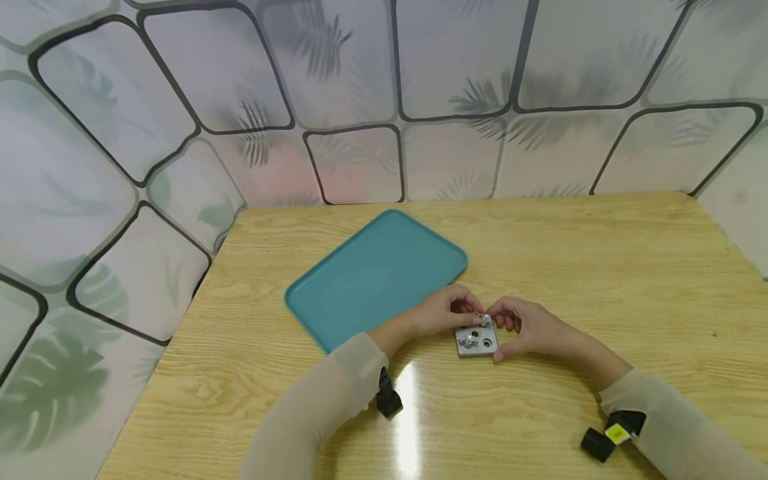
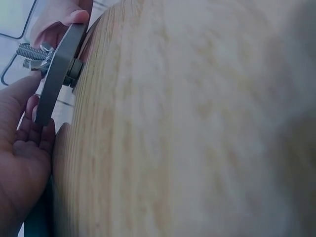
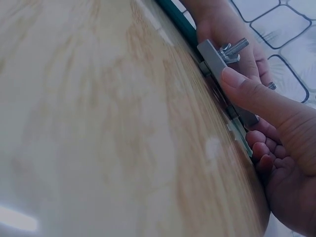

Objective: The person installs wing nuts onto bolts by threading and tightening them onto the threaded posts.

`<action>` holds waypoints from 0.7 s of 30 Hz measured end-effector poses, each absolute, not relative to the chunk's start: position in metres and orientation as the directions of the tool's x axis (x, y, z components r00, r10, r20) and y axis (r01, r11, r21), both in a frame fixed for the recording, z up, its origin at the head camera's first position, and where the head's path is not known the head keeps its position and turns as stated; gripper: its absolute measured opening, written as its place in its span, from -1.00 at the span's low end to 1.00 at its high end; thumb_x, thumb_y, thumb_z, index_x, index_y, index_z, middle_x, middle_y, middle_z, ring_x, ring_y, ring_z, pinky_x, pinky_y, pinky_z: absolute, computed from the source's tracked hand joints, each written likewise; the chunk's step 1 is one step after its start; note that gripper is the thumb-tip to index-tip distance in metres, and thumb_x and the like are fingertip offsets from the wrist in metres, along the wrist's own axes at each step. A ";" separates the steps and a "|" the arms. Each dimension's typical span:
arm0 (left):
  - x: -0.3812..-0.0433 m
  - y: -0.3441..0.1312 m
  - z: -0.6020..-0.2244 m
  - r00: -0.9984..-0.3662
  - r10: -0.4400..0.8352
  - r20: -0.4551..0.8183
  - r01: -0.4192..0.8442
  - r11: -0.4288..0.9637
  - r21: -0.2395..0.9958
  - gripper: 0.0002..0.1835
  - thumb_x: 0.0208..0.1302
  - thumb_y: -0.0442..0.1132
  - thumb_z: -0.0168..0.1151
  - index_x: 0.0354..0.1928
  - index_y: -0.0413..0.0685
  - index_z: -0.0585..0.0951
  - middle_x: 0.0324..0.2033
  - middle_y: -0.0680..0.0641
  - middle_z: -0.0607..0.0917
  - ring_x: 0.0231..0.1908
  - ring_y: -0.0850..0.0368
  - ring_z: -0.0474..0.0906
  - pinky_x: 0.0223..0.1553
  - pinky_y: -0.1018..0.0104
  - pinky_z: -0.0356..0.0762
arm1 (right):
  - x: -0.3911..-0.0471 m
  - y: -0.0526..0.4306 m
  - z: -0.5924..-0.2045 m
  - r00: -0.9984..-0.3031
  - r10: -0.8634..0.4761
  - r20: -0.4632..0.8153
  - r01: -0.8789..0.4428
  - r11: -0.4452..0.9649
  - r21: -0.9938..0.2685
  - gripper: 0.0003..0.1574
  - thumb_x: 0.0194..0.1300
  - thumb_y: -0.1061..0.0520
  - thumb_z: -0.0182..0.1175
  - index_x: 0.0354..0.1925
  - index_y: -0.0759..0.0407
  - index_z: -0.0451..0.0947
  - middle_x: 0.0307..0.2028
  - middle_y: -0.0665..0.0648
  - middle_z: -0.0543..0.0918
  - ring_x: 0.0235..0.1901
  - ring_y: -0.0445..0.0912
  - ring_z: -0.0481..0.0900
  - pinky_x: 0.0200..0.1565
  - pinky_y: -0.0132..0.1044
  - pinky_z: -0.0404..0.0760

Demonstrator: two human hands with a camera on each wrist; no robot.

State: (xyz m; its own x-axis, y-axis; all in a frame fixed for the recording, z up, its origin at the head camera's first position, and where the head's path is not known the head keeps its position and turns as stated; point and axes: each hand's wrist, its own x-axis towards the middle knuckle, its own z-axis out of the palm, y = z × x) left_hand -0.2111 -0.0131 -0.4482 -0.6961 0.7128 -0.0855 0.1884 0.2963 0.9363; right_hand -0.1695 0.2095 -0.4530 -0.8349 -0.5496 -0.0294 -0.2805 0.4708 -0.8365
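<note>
A small square metal plate [image 1: 479, 350] with round holes carries two threaded bolts with wing nuts. One wing nut [image 1: 469, 342] sits at the plate's near left; another wing nut [image 1: 486, 321] is at the far right corner. My left hand [image 1: 441, 312] reaches over the far left side, its thumb and forefinger pinching the far wing nut. With my right hand [image 1: 531, 328] I grip the plate's right side, thumb on the near corner and fingers curled at the far one. In the left wrist view, bolt heads [image 2: 74, 70] project beneath the plate.
A blue-green rectangular tray [image 1: 372, 273] lies on the wooden table [image 1: 600, 267], just behind and left of my left hand. A patterned wall [image 1: 453, 160] rises along the table's far edge. Black wrist cameras [image 1: 389, 402] are strapped to both sleeves.
</note>
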 end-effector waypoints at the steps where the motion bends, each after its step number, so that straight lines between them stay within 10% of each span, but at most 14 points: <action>1: -0.211 -0.013 -0.448 -0.698 0.712 -0.082 0.190 0.294 0.937 -0.81 0.23 -0.30 0.28 -0.13 -0.20 0.60 -0.27 -0.06 0.64 -0.31 0.34 0.49 -0.22 0.52 0.44 | -0.170 0.209 -0.453 -0.835 -0.549 -0.031 -0.278 0.470 -0.838 -0.28 -0.22 0.03 0.58 -0.09 0.22 0.48 -0.37 0.07 0.45 -0.39 -0.19 0.34 -0.38 -0.39 0.38; 21: -0.210 -0.014 -0.445 -0.687 0.721 -0.085 0.244 0.339 0.909 -0.77 0.29 -0.16 0.23 -0.08 -0.09 0.65 -0.17 0.05 0.56 -0.19 0.35 0.42 -0.13 0.50 0.41 | -0.169 0.210 -0.452 -0.837 -0.546 -0.037 -0.279 0.484 -0.830 -0.27 -0.20 0.02 0.58 -0.09 0.23 0.47 -0.37 0.07 0.43 -0.39 -0.19 0.33 -0.38 -0.38 0.37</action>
